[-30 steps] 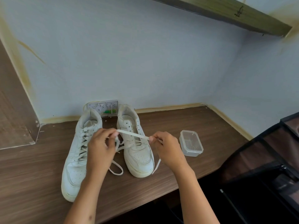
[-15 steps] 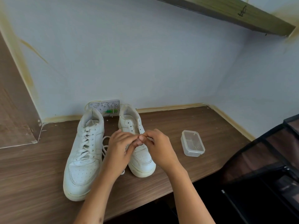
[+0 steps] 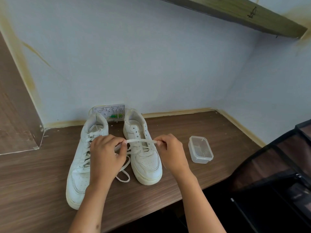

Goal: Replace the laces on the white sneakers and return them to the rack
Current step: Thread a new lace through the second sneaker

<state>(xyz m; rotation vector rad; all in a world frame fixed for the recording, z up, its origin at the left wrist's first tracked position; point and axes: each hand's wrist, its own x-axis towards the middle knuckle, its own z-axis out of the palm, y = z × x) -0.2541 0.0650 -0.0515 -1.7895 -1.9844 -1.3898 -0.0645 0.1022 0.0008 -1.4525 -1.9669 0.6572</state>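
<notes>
Between both hands [image 3: 107, 153] [image 3: 170, 152], lace [image 3: 141, 141], taut above right sneaker [image 3: 144, 158]

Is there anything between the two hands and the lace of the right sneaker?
Nothing visible. The left hand and right hand both pinch the lace, stretched between them above the right sneaker. The plastic container sits apart, to the right.

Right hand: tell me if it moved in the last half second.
Yes. The right hand pulled away to the right, toward the plastic container, stretching the lace taut over the right-side sneaker.
</notes>
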